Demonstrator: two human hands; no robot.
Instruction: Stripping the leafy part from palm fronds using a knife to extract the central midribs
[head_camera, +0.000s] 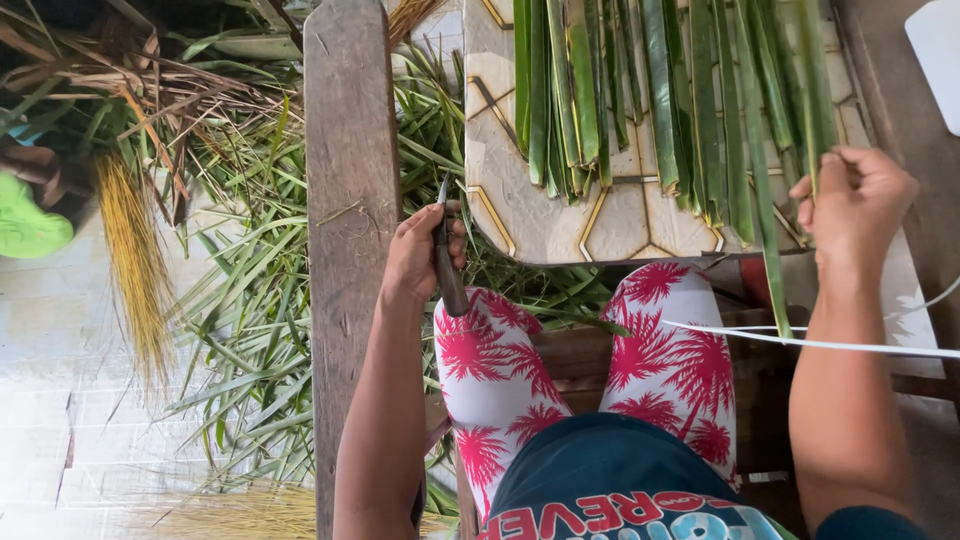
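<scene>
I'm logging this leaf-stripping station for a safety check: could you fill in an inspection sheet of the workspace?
Surface: patterned board propped over the knees, pale with gold lines.
Job's things: green palm leaf strips lying across the board; one long strip pinched by the right hand; small knife in the left hand, blade up.
Clutter: heaped green leaves and a bundle of yellow dry midribs on the floor.
Grippers: both hands closed on their items.
Cables: white cord crossing the lap.
Surroundings: wooden plank, pale tiled floor.
</scene>
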